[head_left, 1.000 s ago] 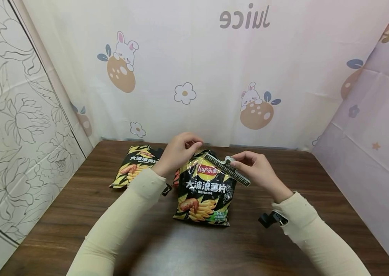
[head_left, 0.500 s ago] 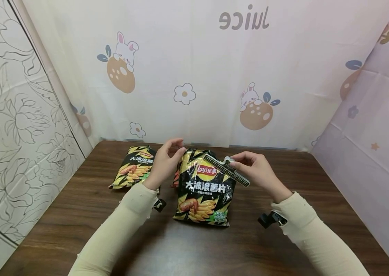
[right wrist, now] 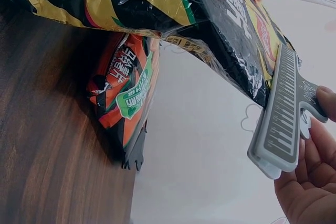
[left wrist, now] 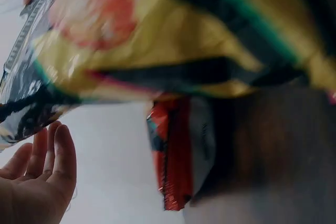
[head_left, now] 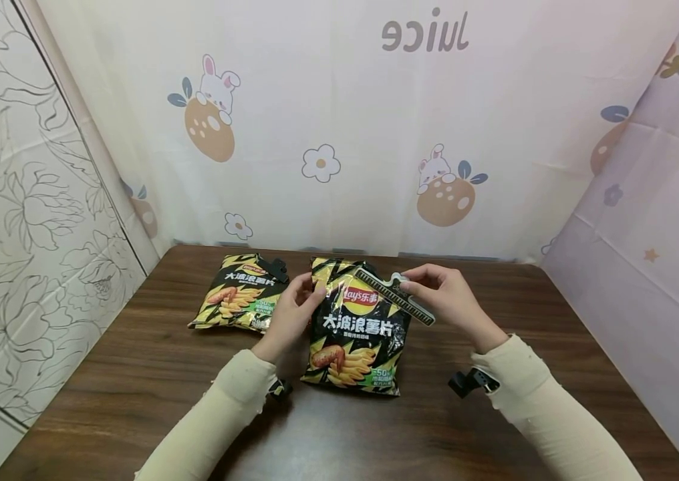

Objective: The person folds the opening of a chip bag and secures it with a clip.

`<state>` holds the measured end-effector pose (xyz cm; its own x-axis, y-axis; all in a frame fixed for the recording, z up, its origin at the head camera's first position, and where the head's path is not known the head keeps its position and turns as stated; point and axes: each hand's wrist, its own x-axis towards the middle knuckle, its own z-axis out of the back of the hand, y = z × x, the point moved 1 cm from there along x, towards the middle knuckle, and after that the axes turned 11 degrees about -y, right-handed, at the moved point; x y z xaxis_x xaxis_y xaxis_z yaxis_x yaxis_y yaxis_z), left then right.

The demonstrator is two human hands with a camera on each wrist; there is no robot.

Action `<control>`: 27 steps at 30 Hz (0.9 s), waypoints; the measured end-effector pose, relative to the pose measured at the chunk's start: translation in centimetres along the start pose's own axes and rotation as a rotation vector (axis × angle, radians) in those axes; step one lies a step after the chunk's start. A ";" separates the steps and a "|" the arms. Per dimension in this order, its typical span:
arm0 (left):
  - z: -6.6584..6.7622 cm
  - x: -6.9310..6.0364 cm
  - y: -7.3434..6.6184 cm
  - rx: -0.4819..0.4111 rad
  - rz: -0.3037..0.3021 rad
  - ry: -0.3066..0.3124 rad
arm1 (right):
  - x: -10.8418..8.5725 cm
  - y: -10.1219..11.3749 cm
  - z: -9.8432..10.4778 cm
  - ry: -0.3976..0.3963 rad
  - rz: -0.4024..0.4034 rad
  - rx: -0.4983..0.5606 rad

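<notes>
A black and yellow chip bag point(head_left: 351, 334) stands upright mid-table, leaning slightly. My right hand point(head_left: 448, 300) pinches the handle of a long ruler-marked bag clip point(right wrist: 281, 106), which sits aslant across the bag's upper right corner. Beside the bag's left edge is my left hand point(head_left: 293, 310), its fingers loosely bent; in the left wrist view the fingertips reach the bag's edge without visibly gripping it. A second black and yellow chip bag point(head_left: 234, 294) lies farther left, with a dark clip point(head_left: 275, 268) on its top right corner.
A red-orange chip bag point(right wrist: 126, 85) stands behind the middle bag, mostly hidden in the head view. The brown wooden table point(head_left: 496, 414) ends at a patterned curtain point(head_left: 339, 200) at the back, with a floral panel point(head_left: 33, 200) on the left.
My left hand has moved from above the bag's top, leftward and down, to the bag's left edge. The right hand, clip and middle bag have barely moved.
</notes>
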<state>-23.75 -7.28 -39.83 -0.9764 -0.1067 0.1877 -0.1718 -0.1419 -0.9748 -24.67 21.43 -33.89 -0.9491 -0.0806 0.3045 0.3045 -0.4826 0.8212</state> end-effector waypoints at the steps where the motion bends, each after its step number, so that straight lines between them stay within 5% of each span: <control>1: -0.1 -0.2 0.2 0.007 0.000 -0.001 | 0.0 0.0 0.0 -0.001 -0.001 0.000; 8: -0.7 -1.7 1.2 -0.037 0.017 0.072 | 0.0 0.1 0.0 -0.003 0.000 0.001; 16: -0.7 -2.8 2.8 0.057 0.100 0.136 | -0.1 0.0 -0.1 -0.011 -0.020 -0.004; 27: -0.4 -3.7 3.7 0.081 0.075 0.288 | 0.0 -0.3 -0.2 -0.019 -0.027 0.004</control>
<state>-20.82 -7.05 -44.18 -0.9849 0.1615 0.0626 -0.0983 -0.2232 -0.9698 -24.80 21.37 -34.20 -0.9552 -0.0511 0.2914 0.2793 -0.4806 0.8313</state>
